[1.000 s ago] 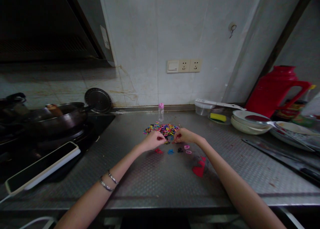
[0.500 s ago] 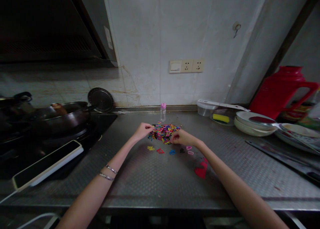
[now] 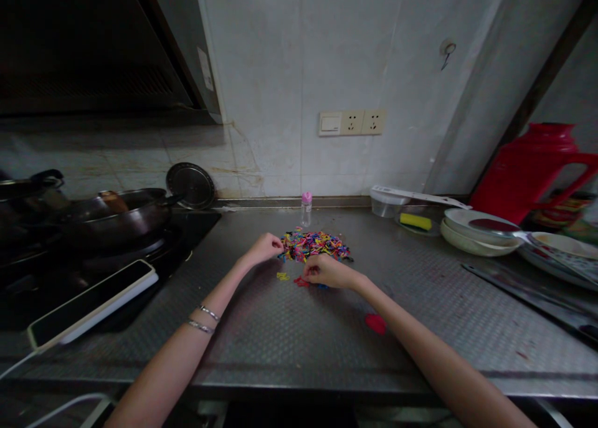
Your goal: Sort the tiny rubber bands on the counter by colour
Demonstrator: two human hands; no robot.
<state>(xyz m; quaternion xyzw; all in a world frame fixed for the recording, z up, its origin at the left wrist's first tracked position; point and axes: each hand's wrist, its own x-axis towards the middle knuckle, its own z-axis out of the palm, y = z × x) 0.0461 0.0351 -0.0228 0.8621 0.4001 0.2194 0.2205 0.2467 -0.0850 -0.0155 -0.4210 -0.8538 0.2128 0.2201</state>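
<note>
A heap of small multicoloured elastic bands lies on the metal countertop. At the heap's left edge is my left hand, fingers pinched together; whatever they may hold is too small to see. My right hand reaches in front of the heap, its pinched fingertips down at a little group of red bands. Any band between those fingers cannot be made out. To the left sits a group of yellow bands. Blue bands show partly under my right hand, which hides the spots further right.
A small clear bottle with a pink cap stands behind the heap. Near my right forearm lies a red piece. Left are a phone and a pan; right, bowls, a knife and a red thermos.
My right hand has moved from the heap's right side left and nearer, to the red bands, now covering the black and pink groups. My left hand has shifted slightly, staying at the heap's left edge.
</note>
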